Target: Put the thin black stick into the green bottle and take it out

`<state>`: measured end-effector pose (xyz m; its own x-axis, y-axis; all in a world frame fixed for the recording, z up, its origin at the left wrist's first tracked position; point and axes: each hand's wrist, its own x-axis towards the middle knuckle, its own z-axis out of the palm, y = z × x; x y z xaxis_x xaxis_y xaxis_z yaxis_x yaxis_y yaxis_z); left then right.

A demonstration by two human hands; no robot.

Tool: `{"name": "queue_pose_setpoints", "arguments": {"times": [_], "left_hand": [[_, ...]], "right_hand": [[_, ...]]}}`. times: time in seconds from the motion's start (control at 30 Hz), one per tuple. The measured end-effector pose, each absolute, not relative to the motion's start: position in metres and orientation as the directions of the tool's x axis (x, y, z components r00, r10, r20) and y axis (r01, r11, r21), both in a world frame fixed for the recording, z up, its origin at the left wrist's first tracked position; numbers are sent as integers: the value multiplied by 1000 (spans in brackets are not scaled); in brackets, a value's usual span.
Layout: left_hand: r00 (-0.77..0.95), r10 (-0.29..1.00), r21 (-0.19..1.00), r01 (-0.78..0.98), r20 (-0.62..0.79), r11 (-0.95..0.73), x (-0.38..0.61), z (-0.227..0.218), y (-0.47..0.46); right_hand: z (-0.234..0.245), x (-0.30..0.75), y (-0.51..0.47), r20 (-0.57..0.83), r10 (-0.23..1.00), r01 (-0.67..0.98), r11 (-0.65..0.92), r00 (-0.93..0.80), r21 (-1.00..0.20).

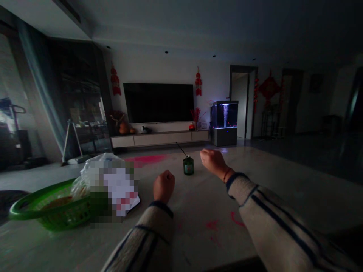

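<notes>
A: How are the arms set?

B: Both reach forward from the bottom of the view, the right forearm (279,226) angled in from the lower corner, the left forearm (143,238) rising more steeply.

A: And the hands?

B: The left hand (163,186) is balled into a fist, knuckles up. The right hand (213,162) sits farther forward, bent down at the wrist and curled closed.

A: Tight fist on the right?

B: It looks looser, though the dim light makes the fingers hard to read.

A: Anything on the arms?

B: Striped knit sleeves (283,230) reach both wrists, and a thin cord bracelet (227,175) circles the right wrist (228,176).
</notes>
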<state>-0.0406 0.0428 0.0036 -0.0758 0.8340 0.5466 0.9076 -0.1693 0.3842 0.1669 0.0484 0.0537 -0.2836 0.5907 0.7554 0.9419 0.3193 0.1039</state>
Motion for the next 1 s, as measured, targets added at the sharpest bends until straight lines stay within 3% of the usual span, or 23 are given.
{"name": "queue_pose_setpoints", "arguments": {"times": [0.07, 0.13, 0.33, 0.43, 0.67, 0.77, 1.0], "left_hand": [[53, 858, 241, 949, 512, -202, -38, 3, 40], [174, 868, 109, 962, 465, -252, -38, 2, 40], [253, 921, -20, 966, 297, -259, -42, -2, 41], [259, 937, -77, 966, 235, -248, -44, -3, 39], [268, 943, -190, 954, 199, -231, -43, -3, 36], [315, 927, -189, 942, 203, -278, -44, -5, 38], [271, 937, -106, 961, 220, -254, -44, -10, 37]], "right_hand": [[28, 173, 53, 567, 710, 907, 366, -418, 210], [12, 178, 59, 435, 791, 902, 356, -429, 243], [-2, 176, 62, 325, 907, 961, 224, -267, 164], [-5, 171, 57, 274, 935, 966, 177, -225, 190], [-11, 170, 59, 274, 934, 959, 168, -228, 227], [-15, 180, 65, 303, 907, 953, 250, -293, 172], [-14, 186, 84, 543, 803, 951, 309, -247, -25]]}}
